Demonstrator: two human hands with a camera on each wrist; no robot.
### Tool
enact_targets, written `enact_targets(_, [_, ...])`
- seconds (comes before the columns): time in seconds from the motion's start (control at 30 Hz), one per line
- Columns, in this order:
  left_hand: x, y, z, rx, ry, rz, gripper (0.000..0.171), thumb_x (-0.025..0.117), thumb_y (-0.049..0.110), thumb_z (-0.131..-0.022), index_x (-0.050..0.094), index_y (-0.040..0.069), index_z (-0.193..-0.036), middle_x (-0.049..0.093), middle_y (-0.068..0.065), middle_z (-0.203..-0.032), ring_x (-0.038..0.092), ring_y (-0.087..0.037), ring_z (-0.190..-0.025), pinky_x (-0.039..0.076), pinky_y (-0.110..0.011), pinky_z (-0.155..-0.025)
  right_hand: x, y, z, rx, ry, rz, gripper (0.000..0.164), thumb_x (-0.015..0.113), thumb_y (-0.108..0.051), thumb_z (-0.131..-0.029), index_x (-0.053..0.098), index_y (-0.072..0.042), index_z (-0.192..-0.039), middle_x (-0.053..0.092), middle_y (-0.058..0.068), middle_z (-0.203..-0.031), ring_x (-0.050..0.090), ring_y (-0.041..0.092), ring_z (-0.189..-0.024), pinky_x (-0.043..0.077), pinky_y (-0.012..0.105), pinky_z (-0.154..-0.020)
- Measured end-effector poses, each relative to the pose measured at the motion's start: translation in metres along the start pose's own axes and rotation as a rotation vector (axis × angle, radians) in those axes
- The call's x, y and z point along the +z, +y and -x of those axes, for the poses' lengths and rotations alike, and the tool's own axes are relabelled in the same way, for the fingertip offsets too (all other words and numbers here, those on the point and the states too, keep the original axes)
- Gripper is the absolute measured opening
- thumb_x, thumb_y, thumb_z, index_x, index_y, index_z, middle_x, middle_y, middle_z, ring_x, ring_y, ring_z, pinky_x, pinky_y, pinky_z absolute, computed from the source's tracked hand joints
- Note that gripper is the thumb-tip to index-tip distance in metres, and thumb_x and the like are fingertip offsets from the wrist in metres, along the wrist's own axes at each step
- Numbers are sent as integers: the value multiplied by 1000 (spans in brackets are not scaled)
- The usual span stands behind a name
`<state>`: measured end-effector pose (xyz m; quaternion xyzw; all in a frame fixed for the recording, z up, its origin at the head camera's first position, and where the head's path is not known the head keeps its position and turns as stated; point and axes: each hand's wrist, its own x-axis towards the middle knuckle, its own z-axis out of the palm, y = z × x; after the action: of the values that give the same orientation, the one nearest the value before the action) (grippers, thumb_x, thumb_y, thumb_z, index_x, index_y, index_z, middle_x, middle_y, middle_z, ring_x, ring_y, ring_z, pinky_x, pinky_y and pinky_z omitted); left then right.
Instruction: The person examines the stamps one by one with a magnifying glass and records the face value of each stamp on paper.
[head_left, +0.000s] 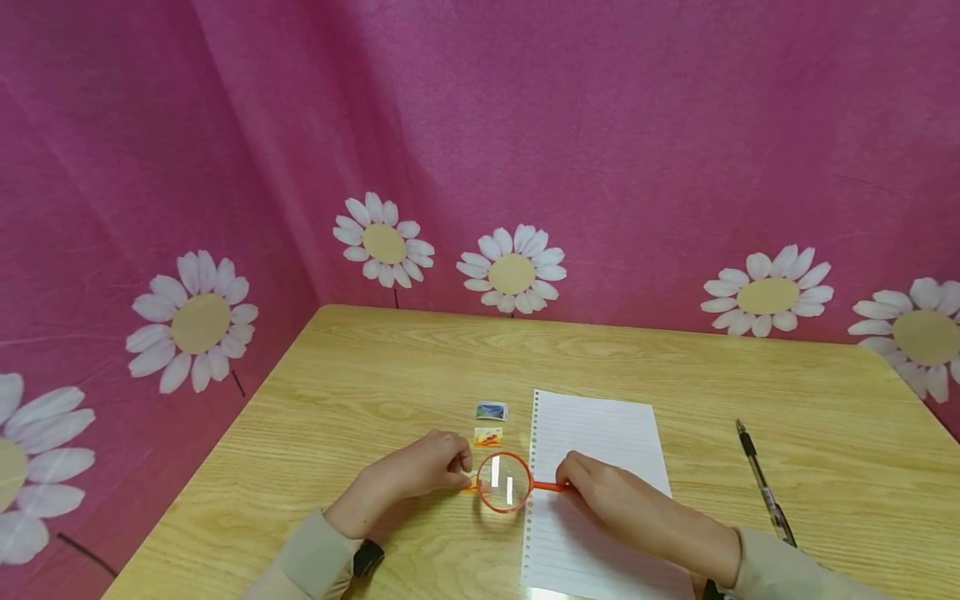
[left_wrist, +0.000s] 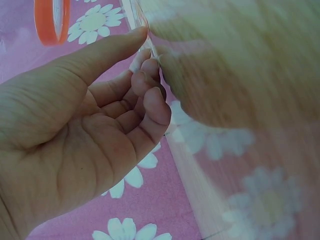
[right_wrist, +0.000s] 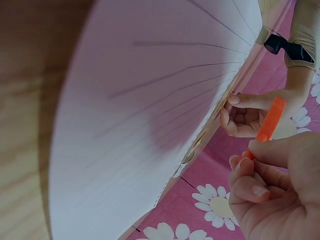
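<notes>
My right hand [head_left: 618, 500] pinches the thin handle of a red-orange magnifying glass [head_left: 504, 482] between thumb and fingers. Its round lens is over a small yellow-orange stamp [head_left: 471, 488], partly hidden by glare. At that stamp's left edge, my left hand [head_left: 420, 468] has thumb and fingertips together, the other fingers curled in the left wrist view. Two more stamps lie behind in a column: one yellow and red [head_left: 488, 437], one blue and green [head_left: 492, 411]. The right wrist view shows the magnifier edge-on [right_wrist: 271, 118], held above the table.
A lined white sheet [head_left: 600, 433] with punched holes along its left edge lies under my right hand. To its right is a black pen [head_left: 765, 483]. The wooden table [head_left: 360, 375] backs onto a pink curtain [head_left: 600, 150] printed with daisies.
</notes>
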<state>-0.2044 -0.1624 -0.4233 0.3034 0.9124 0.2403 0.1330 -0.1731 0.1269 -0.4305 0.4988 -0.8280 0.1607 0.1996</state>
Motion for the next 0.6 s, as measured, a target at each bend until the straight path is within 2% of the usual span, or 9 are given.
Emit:
enact_targets(0.23, [0, 0, -1, 0, -2, -14, 9, 71, 8, -87, 62, 5, -86, 51, 4, -74, 41, -3, -67, 38, -18, -65, 1, -1, -1, -5, 12, 6, 7, 63, -9, -95, 56, -10, -94, 58, -5, -87, 58, 2, -74, 46, 13, -62])
enact_targets(0.43, [0, -1, -2, -12, -12, -18, 8, 70, 8, -88, 63, 5, -88, 51, 4, -75, 41, -4, -68, 38, -19, -65, 1, -2, -2, -6, 17, 22, 12, 67, -7, -91, 56, -10, -93, 56, -5, -86, 58, 2, -73, 47, 13, -62])
enact_targets(0.6, [1, -2, -2, -5, -9, -19, 8, 70, 8, -89, 63, 5, -88, 51, 4, -75, 41, -4, -68, 38, -19, -66, 2, -2, -2, -6, 17, 35, 8, 57, -14, -99, 56, -10, -92, 56, -5, -86, 57, 2, -74, 46, 12, -62])
